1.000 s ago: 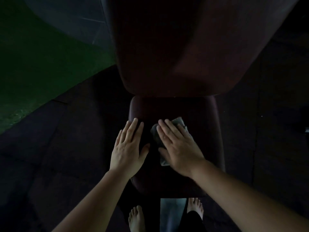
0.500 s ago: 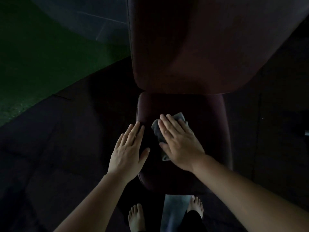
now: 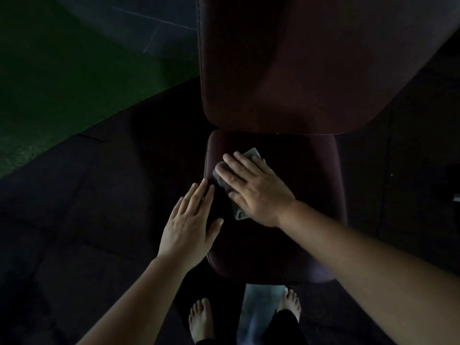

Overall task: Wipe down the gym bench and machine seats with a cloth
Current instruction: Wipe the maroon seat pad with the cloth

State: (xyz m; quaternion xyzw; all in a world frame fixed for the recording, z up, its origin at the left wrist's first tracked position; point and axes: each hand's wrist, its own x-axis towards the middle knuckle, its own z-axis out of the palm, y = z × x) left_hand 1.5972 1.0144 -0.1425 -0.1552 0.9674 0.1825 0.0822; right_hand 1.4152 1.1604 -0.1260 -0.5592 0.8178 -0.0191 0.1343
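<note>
Pressing cloth flat under right hand, fingers straight, upper-left of seat pad. Resting left hand open on seat pad's left edge, holding nothing. Risk: could bunch or slide off that edge if pushed left; unpinched, so likely to slip.

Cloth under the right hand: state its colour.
Greyish-green, as far as the dim light allows; the cloth shows best in the head view.

The right grip has slid the cloth beneath it leftward on the worktop, and the left grip beside it now overhangs the edge.
</note>
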